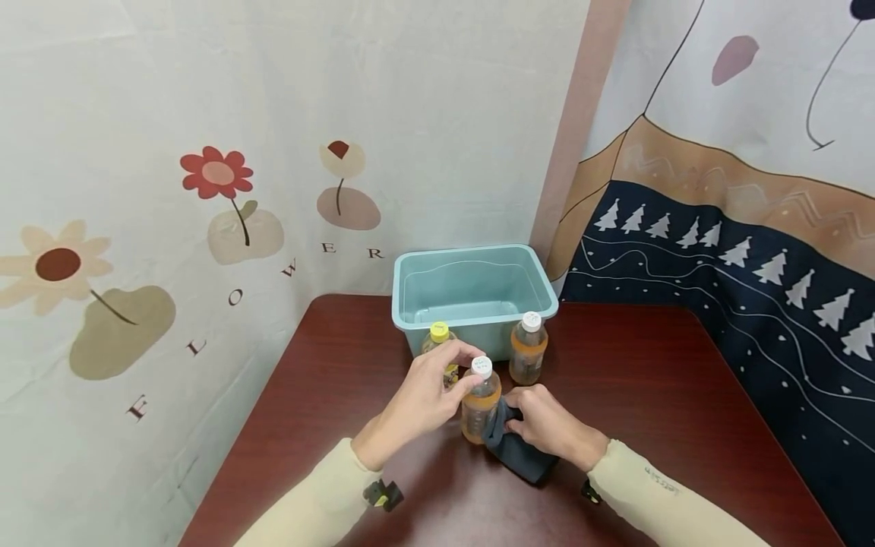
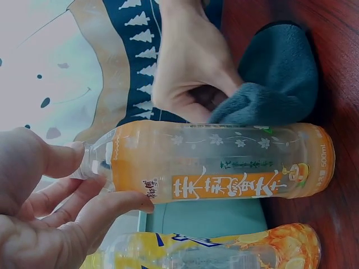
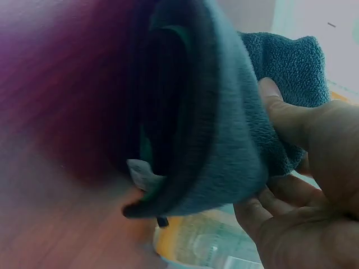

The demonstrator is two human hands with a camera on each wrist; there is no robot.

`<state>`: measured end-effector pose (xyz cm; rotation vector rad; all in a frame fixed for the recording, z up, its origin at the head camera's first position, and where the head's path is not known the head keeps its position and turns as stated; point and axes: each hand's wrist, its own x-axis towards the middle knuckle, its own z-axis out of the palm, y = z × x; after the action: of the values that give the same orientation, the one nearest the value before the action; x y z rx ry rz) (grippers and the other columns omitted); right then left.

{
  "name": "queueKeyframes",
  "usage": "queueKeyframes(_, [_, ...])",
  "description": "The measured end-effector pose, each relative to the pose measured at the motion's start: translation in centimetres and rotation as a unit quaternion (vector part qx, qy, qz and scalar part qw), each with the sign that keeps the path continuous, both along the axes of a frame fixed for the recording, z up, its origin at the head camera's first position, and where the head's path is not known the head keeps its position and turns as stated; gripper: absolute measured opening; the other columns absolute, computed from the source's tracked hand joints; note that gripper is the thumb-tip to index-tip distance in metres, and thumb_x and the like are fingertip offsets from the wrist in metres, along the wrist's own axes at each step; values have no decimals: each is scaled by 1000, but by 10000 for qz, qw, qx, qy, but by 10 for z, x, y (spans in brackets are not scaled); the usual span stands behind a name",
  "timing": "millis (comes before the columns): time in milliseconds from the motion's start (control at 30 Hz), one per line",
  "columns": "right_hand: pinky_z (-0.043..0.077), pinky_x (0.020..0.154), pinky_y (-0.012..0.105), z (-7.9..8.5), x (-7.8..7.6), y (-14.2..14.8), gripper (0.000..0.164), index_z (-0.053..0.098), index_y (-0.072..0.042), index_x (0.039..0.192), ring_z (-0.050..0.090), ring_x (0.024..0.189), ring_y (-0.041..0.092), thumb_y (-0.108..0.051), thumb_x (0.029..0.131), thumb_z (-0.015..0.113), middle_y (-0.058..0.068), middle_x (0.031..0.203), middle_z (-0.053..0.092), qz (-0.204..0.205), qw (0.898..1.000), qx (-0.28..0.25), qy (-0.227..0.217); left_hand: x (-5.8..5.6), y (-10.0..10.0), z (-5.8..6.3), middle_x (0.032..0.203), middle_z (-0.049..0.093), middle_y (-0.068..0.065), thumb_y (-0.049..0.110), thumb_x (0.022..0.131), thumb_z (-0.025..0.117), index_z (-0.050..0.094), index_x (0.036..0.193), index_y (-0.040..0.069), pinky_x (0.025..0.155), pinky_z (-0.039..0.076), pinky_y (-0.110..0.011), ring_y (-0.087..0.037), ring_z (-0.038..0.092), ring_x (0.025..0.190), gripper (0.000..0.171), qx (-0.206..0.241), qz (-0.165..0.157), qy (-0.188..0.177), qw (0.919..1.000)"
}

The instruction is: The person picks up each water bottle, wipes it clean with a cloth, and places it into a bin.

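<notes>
My left hand (image 1: 431,387) grips an orange-labelled plastic bottle (image 1: 481,414) around its white cap and neck. The bottle stands upright on the table, and its label with large characters shows in the left wrist view. At its right side, my right hand (image 1: 547,422) pinches a dark blue-grey cloth (image 1: 522,456). One bunched part of the cloth lies against the bottle's side, while the rest hangs down toward the tabletop. In the right wrist view the fuzzy cloth (image 3: 291,67) is between thumb and fingers, with a small white tag (image 3: 144,174) inside its fold.
Behind my left hand is a bottle with a yellow cap (image 1: 440,332), partly hidden. Another orange-labelled, white-capped bottle (image 1: 528,355) stands to the right, in front of a light blue plastic bin (image 1: 478,331). The reddish-brown table (image 1: 636,380) meets printed cloth walls at its back and sides.
</notes>
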<state>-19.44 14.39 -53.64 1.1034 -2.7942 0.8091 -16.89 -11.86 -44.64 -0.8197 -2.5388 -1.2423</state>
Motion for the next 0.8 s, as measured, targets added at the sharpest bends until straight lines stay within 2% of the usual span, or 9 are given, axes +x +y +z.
queueKeyframes(200, [67, 83, 24, -5, 0, -1, 31, 89, -17, 118, 84, 111, 14, 4, 95, 92, -2, 113, 88, -75, 9997, 70, -230, 0, 0, 0, 122, 80, 0, 15, 109, 85, 76, 133, 16, 101, 66, -47, -26, 79, 119, 26, 28, -7, -35, 10000])
queueKeyframes(367, [67, 84, 25, -3, 0, -1, 35, 90, -17, 122, 84, 110, 14, 6, 95, 91, -2, 113, 89, -95, 9997, -99, -211, 1, -1, 2, 121, 80, -1, 15, 108, 86, 76, 133, 15, 102, 68, -53, -21, 79, 118, 26, 100, -1, -1, 9999])
queueKeyframes(433, [67, 83, 25, -1, 1, 0, 37, 90, -17, 121, 84, 109, 13, 7, 93, 91, -1, 112, 89, -111, 9997, -192, -137, 1, -1, 1, 121, 81, 0, 15, 108, 86, 76, 133, 15, 101, 68, -50, -18, 78, 117, 26, 99, -6, 33, 9999])
queueKeyframes(567, [67, 82, 26, 7, 1, 1, 40, 90, -16, 121, 84, 108, 12, 10, 92, 91, 0, 113, 88, -148, 9992, -363, 21, 0, -1, 0, 120, 81, 1, 15, 109, 85, 77, 132, 16, 100, 68, -47, -17, 78, 117, 25, 102, -28, 70, 9999])
queueKeyframes(800, [70, 85, 28, 30, 4, 1, 35, 90, -13, 122, 84, 104, 12, 8, 94, 90, -1, 115, 88, -237, 9977, -612, 175, -1, -1, -1, 120, 81, 1, 15, 108, 86, 77, 132, 16, 101, 68, -52, -18, 78, 118, 25, 139, 1, 31, 9999])
